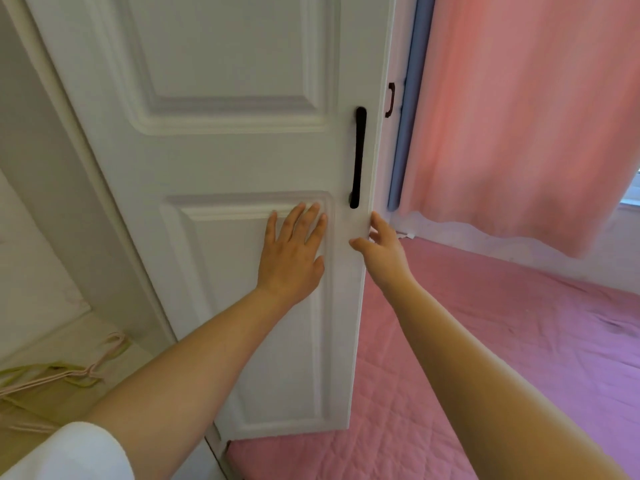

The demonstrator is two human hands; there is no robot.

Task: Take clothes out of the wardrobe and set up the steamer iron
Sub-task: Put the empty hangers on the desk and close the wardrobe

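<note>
Door: the white wardrobe door [221, 140] stood ajar in the middle of the view, its free edge to the right, over the bed.
Handle: a black bar handle [358, 157] ran upright near that edge, just above both hands and touched by neither.
Left hand: the left hand [292, 252] lay flat on the door's lower panel, fingers [304, 220] straight, spread and pointing up, palm against the wood, grasping nothing.
Right hand: the right hand [381, 249] was at the door's free edge, below the handle; thumb in front, fingers loosely curved toward the edge. Whether they gripped the edge or only touched it I cannot tell.
Arms: both forearms were bare and reached forward; a white sleeve [69, 452] showed at lower left.
Wardrobe inside: hangers [69, 370], pink and green, lay on the floor of the wardrobe, left of the door.
Bed: a pink quilted bed [485, 341] lay at right.
Curtain: a pink curtain [519, 116] hung behind it.
</note>
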